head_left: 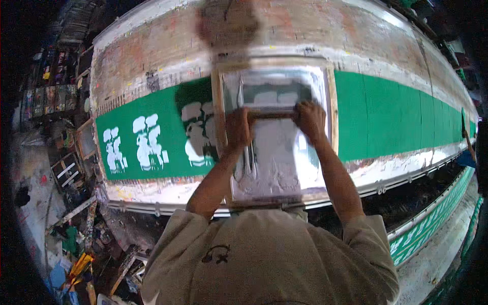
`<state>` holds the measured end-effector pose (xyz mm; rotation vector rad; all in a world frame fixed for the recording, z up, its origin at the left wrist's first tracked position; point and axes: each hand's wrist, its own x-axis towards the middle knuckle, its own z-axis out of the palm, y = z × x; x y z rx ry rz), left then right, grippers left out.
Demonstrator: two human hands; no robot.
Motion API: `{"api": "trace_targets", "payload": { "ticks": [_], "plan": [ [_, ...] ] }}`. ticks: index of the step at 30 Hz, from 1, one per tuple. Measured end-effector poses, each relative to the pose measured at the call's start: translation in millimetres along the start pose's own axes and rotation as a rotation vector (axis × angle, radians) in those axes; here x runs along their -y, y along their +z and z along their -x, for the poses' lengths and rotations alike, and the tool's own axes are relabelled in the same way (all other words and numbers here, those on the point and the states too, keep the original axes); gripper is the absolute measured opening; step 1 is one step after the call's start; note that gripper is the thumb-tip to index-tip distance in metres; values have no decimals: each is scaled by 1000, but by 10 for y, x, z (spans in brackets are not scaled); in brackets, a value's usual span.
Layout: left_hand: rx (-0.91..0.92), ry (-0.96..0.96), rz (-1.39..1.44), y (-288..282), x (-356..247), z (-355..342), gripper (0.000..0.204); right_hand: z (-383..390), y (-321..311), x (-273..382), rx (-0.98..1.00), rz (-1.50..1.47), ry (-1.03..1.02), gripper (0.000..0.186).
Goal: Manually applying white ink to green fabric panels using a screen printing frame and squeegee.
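A screen-printing frame [333,109] with wooden sides lies flat on the long table, over a strip of green fabric [378,117]. Wet white ink [272,147] covers much of its mesh. A squeegee [272,115] spans the mesh crosswise. My left hand [238,127] is closed around its left end, and my right hand [311,121] grips the right end. White printed shapes [147,142] stand on the fabric to the left of the frame. Plain green shows to the right.
The stained printing table [152,40] runs far to both sides, with a metal rail [363,193] along its near edge. Another printed green strip [432,213] lies at lower right. Clutter and a yellow object [81,267] fill the lower left floor. A person's arm [468,145] shows at far right.
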<state>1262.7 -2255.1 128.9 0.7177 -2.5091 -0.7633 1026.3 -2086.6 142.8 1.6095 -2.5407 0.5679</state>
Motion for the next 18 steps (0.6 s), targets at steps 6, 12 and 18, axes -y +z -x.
{"api": "trace_targets", "payload": {
  "ticks": [6,12,18],
  "plan": [
    [-49,-75,83,172,-794,2262,40,2126,-510,480,231,-145,81,18],
    [-20,-138,312,52,-351,2275,36,2033,-638,454,256,8,-70,11],
    [8,-438,-423,29,754,1836,55,2243,-831,484,422,-164,34,35]
  ]
}}
